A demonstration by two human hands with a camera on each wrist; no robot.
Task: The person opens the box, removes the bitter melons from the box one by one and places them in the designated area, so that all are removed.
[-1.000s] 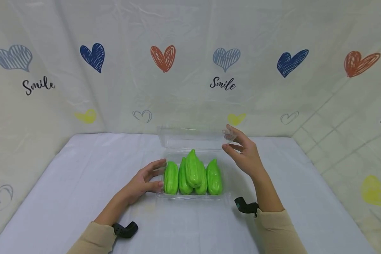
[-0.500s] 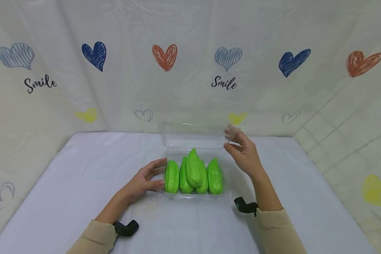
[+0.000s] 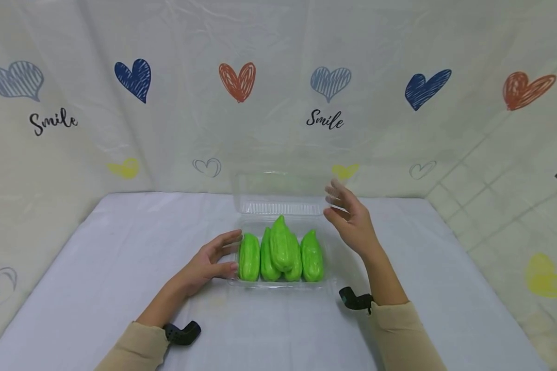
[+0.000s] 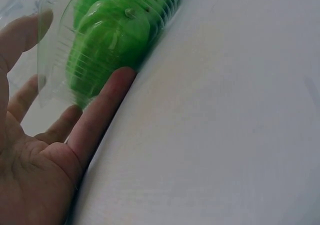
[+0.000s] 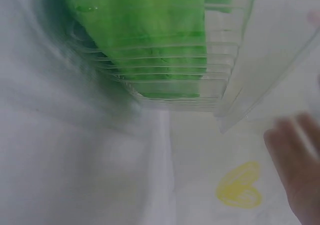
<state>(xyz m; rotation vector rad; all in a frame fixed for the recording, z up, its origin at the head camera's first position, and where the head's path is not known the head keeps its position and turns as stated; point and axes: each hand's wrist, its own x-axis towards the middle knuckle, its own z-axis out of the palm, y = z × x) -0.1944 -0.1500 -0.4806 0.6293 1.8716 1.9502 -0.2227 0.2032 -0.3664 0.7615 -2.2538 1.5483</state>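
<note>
The person's left hand (image 3: 207,265) lies on the white cloth (image 3: 97,268) with fingers spread and nearly straight, their tips against the left wall of the clear plastic box (image 3: 235,281); it steadies the box rather than gripping it. Just right of those fingertips, inside the tray, lie the green gourds (image 3: 280,252), four side by side with one stacked on top, so the packing looks done. Behind them the hinged lid (image 3: 278,193) stands upright, so the box is not yet closed. Further right, the right hand (image 3: 350,219) hovers at the lid's right edge, fingers loosely parted. They are blurred, and I cannot tell whether they touch the plastic; they do not seem to pinch it. As I judge it, bringing the lid down and snapping it shut is what remains.
</note>
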